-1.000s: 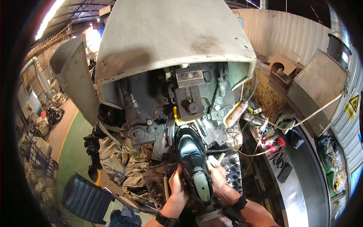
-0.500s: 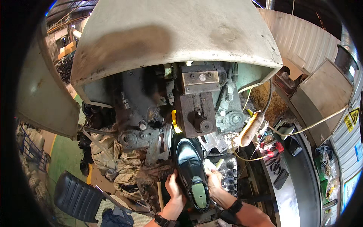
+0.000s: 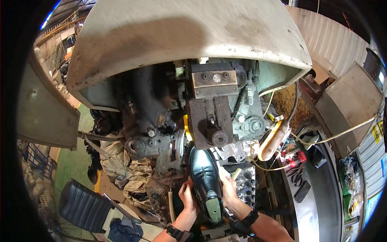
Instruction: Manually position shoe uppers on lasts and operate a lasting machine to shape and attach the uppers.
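Pale corrugated metal forms a wall [image 3: 322,36] at the upper right, and a green floor [image 3: 74,165] stretches along the left. An off-white, scuffed machine hood [image 3: 181,36] spans the top, a broad dark shadow across its front. On the right runs a long metal desk [image 3: 305,220], part shiny silver, part dark grey. A grey-beige panel [image 3: 46,109] stands left of the hood.

At the lower left is a black chair back [image 3: 82,205] with horizontal ribs, and between it and the machine lies a crumpled heap of cream cloth [image 3: 135,175]. A dark, grimy metal block [image 3: 211,121] with a round knob sits beneath the hood, near the centre.

Just below that block is the black shoe [image 3: 203,167], glossy, its toe pointing up toward the machine and its heel end toward the person. A pale green form [image 3: 214,210] shows in its opening. The two bare hands hold the shoe between them: the left hand [image 3: 188,197] curls against its left side, the right hand [image 3: 228,189] grips its right side, both around the rear half.

Right of the block is an elongated beige and orange piece [image 3: 273,141] with a cable at its upper end. Smaller still are a red tool [image 3: 297,159] near the desk's far end, a black wristband [image 3: 250,218] on the right wrist, a black watch-like band [image 3: 174,231] on the left, and a narrow yellow strip [image 3: 186,128] beside the block.
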Demonstrator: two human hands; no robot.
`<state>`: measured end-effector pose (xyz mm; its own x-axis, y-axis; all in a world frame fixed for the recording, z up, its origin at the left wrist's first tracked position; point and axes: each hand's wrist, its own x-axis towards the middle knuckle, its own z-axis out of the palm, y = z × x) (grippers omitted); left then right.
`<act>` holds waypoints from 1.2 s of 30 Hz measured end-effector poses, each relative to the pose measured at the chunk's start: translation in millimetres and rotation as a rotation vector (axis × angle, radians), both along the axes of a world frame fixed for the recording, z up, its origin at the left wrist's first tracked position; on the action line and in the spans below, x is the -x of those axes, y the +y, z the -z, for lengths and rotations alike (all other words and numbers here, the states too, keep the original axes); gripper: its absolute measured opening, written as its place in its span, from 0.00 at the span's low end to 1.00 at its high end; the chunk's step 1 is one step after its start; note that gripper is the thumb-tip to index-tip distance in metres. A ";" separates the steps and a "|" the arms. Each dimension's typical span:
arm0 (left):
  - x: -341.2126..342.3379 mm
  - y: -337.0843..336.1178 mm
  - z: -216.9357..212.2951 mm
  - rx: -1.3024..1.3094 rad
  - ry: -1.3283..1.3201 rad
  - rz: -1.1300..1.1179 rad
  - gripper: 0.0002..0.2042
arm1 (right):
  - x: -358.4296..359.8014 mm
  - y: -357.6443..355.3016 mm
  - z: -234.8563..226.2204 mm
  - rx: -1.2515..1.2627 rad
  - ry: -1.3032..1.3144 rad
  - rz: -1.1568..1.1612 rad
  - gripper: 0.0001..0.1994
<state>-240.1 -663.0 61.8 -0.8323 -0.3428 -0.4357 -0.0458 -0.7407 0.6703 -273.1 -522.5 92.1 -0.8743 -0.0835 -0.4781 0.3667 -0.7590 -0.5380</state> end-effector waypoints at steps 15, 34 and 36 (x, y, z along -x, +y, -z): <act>-106.3 -83.9 -9.4 0.308 -0.120 0.092 0.16 | -73.8 143.6 -13.1 -0.819 0.298 -0.153 0.17; -318.9 -66.3 16.5 0.924 -0.045 2.256 0.15 | -385.8 283.6 38.0 -1.003 -0.164 0.104 0.18; -289.4 -6.2 9.8 0.999 -0.075 2.153 0.15 | -402.3 292.7 47.6 -0.926 -0.142 0.173 0.19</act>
